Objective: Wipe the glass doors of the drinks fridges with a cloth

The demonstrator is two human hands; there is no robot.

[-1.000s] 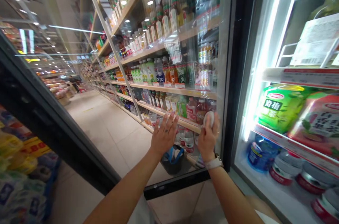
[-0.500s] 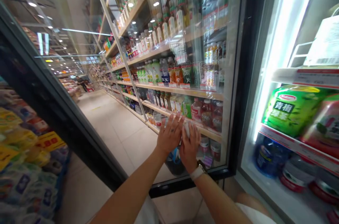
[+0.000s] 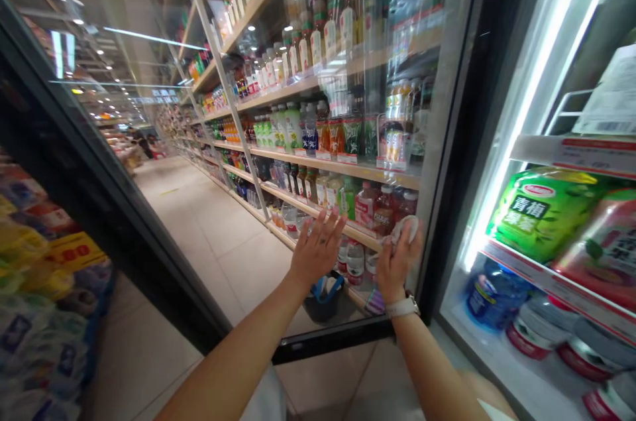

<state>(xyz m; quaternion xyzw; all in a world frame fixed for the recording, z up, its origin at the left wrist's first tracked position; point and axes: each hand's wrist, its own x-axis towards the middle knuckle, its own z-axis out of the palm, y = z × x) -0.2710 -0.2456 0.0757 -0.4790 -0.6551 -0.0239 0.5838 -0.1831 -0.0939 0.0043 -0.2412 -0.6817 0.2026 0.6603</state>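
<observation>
My left hand (image 3: 317,250) lies flat with its fingers spread against the glass door (image 3: 342,343) of a fridge, holding nothing. Lower right on the same pane, my right hand (image 3: 396,268) presses a crumpled white cloth (image 3: 408,227) to the glass, close to the dark upright frame. Whether it is fabric or paper I cannot tell. A watch (image 3: 411,303) sits on my right wrist. Beyond the pane, below my hands, stands a dark bucket (image 3: 320,310) with a blue handle.
The door stands open to the left of the lit fridge, where a green drink pack (image 3: 536,209) and several bottles sit on shelves. Long drink shelves (image 3: 387,176) show through the glass. At left are stacked packs (image 3: 30,348) with a yellow price sign (image 3: 74,252).
My right hand has slid right across the glass with the white cloth, away from my left hand toward the door's edge. The left hand stays in about the same place.
</observation>
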